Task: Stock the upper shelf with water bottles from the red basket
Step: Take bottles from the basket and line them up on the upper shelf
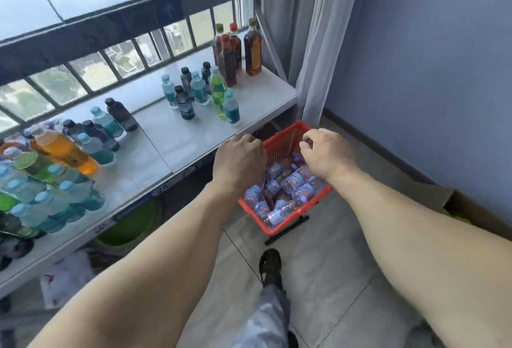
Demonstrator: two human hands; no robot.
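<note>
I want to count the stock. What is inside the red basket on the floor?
The red basket holds small water bottles lying in a loose pile. The left hand and right hand cover part of it, and the bottom is hidden.

You stand in a small shop or its stockroom: a white metal shelf [177, 137] carries rows of bottled drinks [219, 90], a red plastic shopping basket [279, 142] sits on the grey tiled floor [332, 264] beside it, and a cardboard box [471, 209] stands beyond the basket.
</note>
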